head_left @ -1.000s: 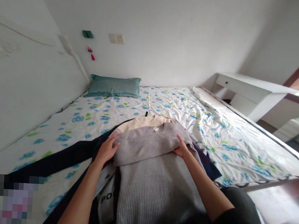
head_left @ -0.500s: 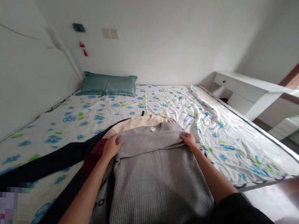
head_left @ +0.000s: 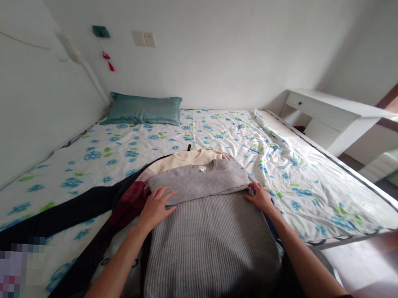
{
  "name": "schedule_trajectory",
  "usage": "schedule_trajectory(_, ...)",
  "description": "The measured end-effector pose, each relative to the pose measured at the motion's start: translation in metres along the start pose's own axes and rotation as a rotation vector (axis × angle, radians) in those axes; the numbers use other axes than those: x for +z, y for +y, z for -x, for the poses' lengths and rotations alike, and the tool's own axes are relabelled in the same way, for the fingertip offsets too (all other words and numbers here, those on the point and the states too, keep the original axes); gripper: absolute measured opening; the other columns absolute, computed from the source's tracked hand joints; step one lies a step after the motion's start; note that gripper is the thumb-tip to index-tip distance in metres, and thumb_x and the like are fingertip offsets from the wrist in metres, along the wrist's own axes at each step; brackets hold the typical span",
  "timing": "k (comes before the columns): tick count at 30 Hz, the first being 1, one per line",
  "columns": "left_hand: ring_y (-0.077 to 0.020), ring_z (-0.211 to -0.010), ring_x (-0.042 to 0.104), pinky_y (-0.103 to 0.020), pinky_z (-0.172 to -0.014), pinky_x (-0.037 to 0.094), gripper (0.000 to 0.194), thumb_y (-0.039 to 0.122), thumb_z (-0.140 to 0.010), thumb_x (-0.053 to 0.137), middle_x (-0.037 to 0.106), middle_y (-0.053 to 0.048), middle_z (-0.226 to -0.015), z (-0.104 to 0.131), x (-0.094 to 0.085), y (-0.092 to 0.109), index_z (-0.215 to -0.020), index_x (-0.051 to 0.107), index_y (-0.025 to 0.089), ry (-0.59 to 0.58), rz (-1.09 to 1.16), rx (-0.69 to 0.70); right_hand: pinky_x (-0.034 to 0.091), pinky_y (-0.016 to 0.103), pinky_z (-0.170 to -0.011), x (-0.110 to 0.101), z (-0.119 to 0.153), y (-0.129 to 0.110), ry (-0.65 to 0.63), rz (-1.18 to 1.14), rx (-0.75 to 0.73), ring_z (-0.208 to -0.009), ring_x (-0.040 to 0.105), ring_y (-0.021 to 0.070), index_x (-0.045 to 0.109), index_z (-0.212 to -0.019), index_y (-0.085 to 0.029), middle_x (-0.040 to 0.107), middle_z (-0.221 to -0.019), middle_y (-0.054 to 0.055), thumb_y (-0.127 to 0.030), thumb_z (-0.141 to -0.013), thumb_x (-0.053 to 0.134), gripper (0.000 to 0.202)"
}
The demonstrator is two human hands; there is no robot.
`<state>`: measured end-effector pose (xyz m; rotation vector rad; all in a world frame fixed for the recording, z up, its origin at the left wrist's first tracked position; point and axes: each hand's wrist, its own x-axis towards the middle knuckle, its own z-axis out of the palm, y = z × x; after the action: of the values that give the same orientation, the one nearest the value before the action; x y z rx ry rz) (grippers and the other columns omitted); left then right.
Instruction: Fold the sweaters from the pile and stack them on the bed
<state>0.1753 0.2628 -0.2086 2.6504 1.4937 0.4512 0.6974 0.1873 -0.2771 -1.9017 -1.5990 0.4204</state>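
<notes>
A grey ribbed sweater (head_left: 210,244) lies on a pile of clothes, its sleeves folded across the chest below the collar. My left hand (head_left: 158,205) rests on the left end of the folded sleeve, fingers spread and holding nothing. At the right edge of the fold is my right hand (head_left: 259,197), its fingers apart and touching the knit. Beneath the grey sweater, a cream garment (head_left: 185,157) shows at the top, with a dark red garment (head_left: 130,203) and black sleeves (head_left: 80,209) at the left.
The pile lies on a bed with a flowered sheet (head_left: 135,140). A green pillow (head_left: 144,109) sits at the back left. Beyond the bed's right edge stands a white desk (head_left: 325,114). A wall socket (head_left: 149,40) and red tassel (head_left: 110,66) are on the wall.
My left hand has let go of the sleeve's end and moved right and slightly down, its fingers opening. My right hand has opened and moved slightly right and down.
</notes>
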Motion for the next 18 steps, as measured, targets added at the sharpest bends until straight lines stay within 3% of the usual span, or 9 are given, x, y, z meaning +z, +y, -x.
schedule_trajectory(4,-0.0376,-0.130,0.063,-0.057,-0.119,0.051,0.048,0.022,-0.094,0.066,0.071,-0.013,-0.138,-0.006,0.012,0.024,-0.140,0.078,0.029,0.007,-0.043,0.010,0.052,0.032,-0.100,-0.007,0.006,-0.015,-0.058,0.144,-0.070,-0.110,0.072,0.0238,0.080,-0.124,-0.023,0.075,-0.120,0.008,-0.018,-0.092,0.068,0.035)
schedule_trajectory(9,-0.0360,-0.122,0.069,-0.053,-0.112,0.055,0.049,0.013,-0.096,0.053,0.075,-0.013,-0.128,-0.005,0.022,0.020,-0.133,0.081,0.028,0.009,-0.055,-0.022,0.051,0.034,-0.104,-0.018,0.011,-0.022,-0.029,0.221,-0.158,-0.117,0.066,0.0271,0.089,-0.117,-0.024,0.075,-0.122,0.012,-0.013,-0.097,0.051,0.044)
schedule_trajectory(15,-0.0317,-0.121,0.073,-0.047,-0.113,0.057,0.048,0.014,-0.098,0.052,0.079,-0.011,-0.123,0.005,0.020,0.010,-0.131,0.083,0.030,0.009,0.023,-0.038,0.053,0.034,-0.103,-0.011,0.024,-0.012,-0.138,0.197,-0.151,-0.112,0.069,0.0261,0.088,-0.127,-0.025,0.077,-0.120,0.012,-0.012,-0.093,0.054,0.050)
schedule_trajectory(18,-0.0348,-0.140,0.065,-0.053,-0.124,0.049,0.045,0.029,-0.102,0.057,0.077,-0.011,-0.143,0.014,0.025,0.005,-0.141,0.080,0.028,-0.031,0.027,-0.050,0.052,0.035,-0.108,-0.007,0.020,-0.006,-0.146,0.097,-0.063,-0.115,0.072,0.0264,0.087,-0.131,-0.023,0.079,-0.125,0.011,-0.016,-0.093,0.056,0.050)
